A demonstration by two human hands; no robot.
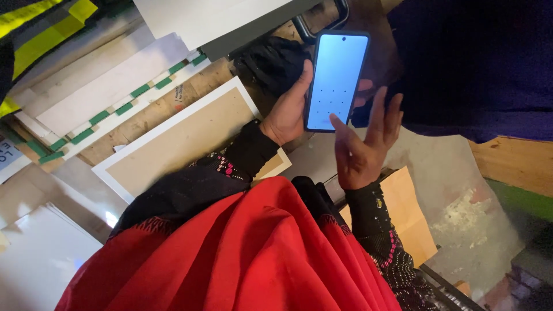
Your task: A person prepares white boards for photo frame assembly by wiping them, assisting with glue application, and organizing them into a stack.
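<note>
Place: a workshop or packing room, as far as I can tell.
Boards: left of my left hand (288, 112) lie flat white-edged brown boards (178, 138) and pale sheets bound with green-striped tape (124, 106).
Surface: rough bare wood (216, 75) shows between them.
Floor: below my right hand (363, 150) is stained grey concrete (461, 201), with a brown paper sheet (406, 213) on it.

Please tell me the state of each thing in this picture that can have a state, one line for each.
phone: screen lit, pale blue with a grid of dots, held upright.
left hand: closed around the phone's edge.
right hand: open, thumb on the lower screen.
cardboard sheets: lying flat, overlapping.
red cloth: draped in folds.
</note>
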